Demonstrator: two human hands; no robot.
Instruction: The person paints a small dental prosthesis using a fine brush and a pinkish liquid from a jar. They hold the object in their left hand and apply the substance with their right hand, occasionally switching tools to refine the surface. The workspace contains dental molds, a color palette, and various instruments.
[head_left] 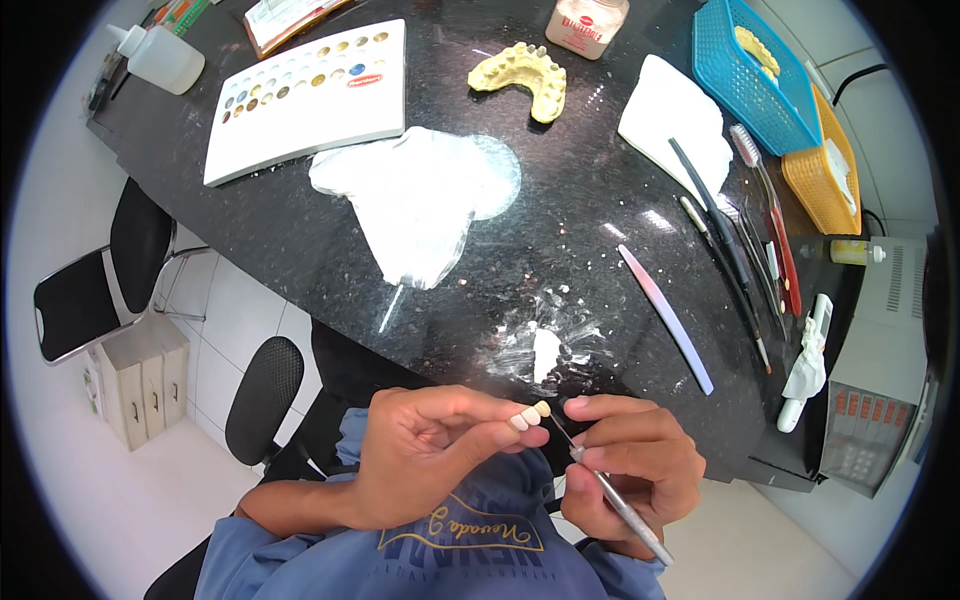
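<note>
Between the thumb and fingers of my left hand [425, 450] is a short dental bridge [527, 416], a row of joined tooth crowns, white at one end and yellowish at the other. My right hand [640, 455] is closed around the silvery handle of a dental carving knife [632, 516]. Its thin tip points up and left, close beside the yellowish end of the bridge; I cannot tell if they touch. Both hands are in front of my body, at the near edge of the black worktop [290, 230]. Just beyond them lies a small heap of white powder [546, 355].
A white shade palette [300, 100], crumpled clear plastic [410, 200] and a yellow dental model [520, 75] lie farther back. To the right are a nail file [668, 320], brushes [735, 280], a folded white cloth [675, 125] and a blue basket [725, 60]. A squeeze bottle [165, 60] stands far left.
</note>
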